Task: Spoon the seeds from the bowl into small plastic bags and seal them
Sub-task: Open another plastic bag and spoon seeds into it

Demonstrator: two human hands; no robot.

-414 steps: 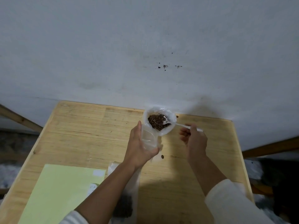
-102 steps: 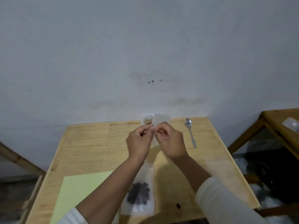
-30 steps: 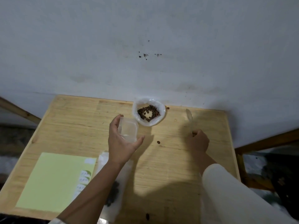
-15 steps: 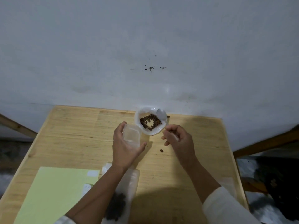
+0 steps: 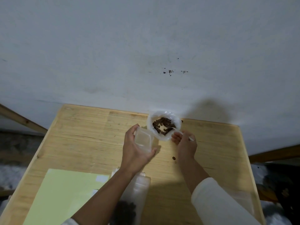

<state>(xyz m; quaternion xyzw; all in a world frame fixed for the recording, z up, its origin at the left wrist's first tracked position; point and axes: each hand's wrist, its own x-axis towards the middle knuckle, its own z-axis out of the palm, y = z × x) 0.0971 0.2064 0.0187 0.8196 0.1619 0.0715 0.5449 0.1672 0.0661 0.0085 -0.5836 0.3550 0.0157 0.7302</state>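
Clear small bag (image 5: 143,140) sits gripped in the left hand (image 5: 135,151); right hand (image 5: 185,144) pinches the spoon (image 5: 172,129), its bowl half buried in seeds (image 5: 163,125); the near filled bag (image 5: 129,207) is cut off by the forearm.

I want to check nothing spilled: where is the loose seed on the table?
In the head view, the loose seed lies on the wooden table, right of centre, beside the right hand's wrist, nearer than the bowl.

Half a second ago the spoon (image 5: 174,129) had its bowl raised at the far rim of the seed bowl (image 5: 164,125); now the right hand (image 5: 185,143) has tipped it down among the seeds (image 5: 163,125). A second ago that hand was only reaching the spoon lying on the bench (image 5: 90,132). The left hand (image 5: 135,149) has brought the small open bag (image 5: 143,140) closer to the bowl's rim
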